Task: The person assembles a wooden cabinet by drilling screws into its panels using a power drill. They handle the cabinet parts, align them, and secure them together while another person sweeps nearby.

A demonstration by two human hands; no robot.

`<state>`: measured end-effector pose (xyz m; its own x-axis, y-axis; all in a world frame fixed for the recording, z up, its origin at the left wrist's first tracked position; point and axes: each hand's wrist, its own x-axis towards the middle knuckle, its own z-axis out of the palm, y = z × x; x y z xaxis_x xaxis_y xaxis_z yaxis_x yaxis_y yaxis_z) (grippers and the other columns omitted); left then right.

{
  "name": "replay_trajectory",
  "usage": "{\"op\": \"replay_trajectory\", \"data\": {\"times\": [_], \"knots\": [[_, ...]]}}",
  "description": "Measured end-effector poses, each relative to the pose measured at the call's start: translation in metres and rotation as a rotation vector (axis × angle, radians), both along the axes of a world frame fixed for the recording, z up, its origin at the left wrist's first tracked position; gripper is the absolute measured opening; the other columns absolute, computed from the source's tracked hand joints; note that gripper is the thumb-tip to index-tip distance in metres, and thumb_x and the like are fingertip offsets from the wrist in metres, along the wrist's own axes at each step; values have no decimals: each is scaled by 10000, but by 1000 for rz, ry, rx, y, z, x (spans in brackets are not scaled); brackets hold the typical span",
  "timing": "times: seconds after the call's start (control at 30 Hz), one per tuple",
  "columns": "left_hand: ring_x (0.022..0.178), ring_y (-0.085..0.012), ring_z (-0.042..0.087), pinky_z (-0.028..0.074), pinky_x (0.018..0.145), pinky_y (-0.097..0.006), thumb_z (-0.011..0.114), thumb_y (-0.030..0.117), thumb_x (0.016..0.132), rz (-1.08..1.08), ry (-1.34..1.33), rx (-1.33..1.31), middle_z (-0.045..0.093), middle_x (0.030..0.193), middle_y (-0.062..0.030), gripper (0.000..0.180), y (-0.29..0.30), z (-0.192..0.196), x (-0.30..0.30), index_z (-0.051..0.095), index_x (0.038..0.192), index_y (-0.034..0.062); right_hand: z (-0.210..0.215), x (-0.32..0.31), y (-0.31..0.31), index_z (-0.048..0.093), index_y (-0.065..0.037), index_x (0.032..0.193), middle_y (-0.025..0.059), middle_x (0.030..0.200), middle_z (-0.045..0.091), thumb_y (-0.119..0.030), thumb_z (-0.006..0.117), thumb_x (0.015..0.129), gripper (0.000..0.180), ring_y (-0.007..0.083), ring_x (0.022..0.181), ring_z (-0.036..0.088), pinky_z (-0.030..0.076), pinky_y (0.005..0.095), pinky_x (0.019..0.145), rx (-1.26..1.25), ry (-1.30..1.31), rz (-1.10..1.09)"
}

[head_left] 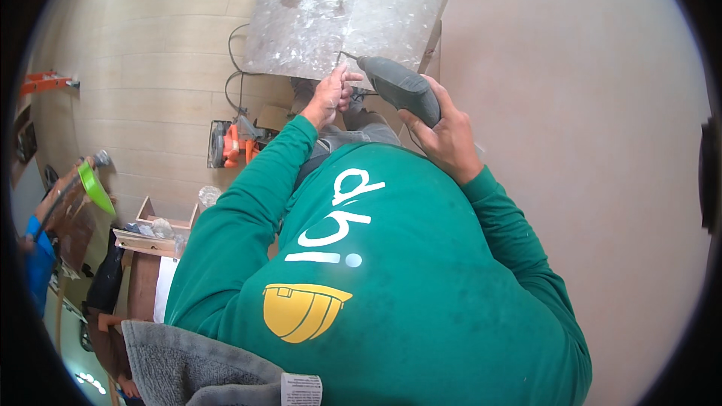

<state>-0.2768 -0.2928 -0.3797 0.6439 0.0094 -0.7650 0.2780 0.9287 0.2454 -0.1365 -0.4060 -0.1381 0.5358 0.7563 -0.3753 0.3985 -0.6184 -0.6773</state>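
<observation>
My right hand [449, 139] is wrapped around the rear of a dark grey power drill [402, 86]. A thin dark bit [348, 55] sticks out of the drill's front end, toward the left. My left hand [329, 98] is at the tip of that bit, thumb and fingers drawn together with one finger reaching right. Whatever lies between those fingers is too small to make out. Both hands are at the near edge of a board [353, 22] spotted with white and dark stains.
An orange circular saw [233, 144] rests on the tiled floor at left, near a black cord [230, 56]. Behind it stands a wooden tray [147, 243] with loose items. An orange ladder part [47, 83] shows far left. A grey towel [199, 367] hangs at lower left.
</observation>
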Motion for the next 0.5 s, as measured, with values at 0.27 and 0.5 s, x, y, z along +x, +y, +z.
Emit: {"op": "replay_trajectory", "data": {"times": [0.27, 0.5], "knots": [[526, -81, 330, 304, 500, -264, 541, 649, 991, 138, -3, -116, 363, 640, 65, 457, -5, 32, 10, 531, 887, 204, 5, -12, 9, 485, -73, 1442, 274, 1067, 719, -270, 799, 888, 666, 441, 993, 715, 573, 459, 817, -68, -16, 28], [536, -112, 366, 294, 510, -288, 567, 597, 994, 340, 13, -208, 401, 645, 42, 435, -3, 28, 19, 507, 825, 201, 10, -16, 41, 501, -92, 1412, 284, 1006, 716, -278, 792, 883, 632, 478, 924, 699, 564, 510, 779, -181, -81, 102]]}}
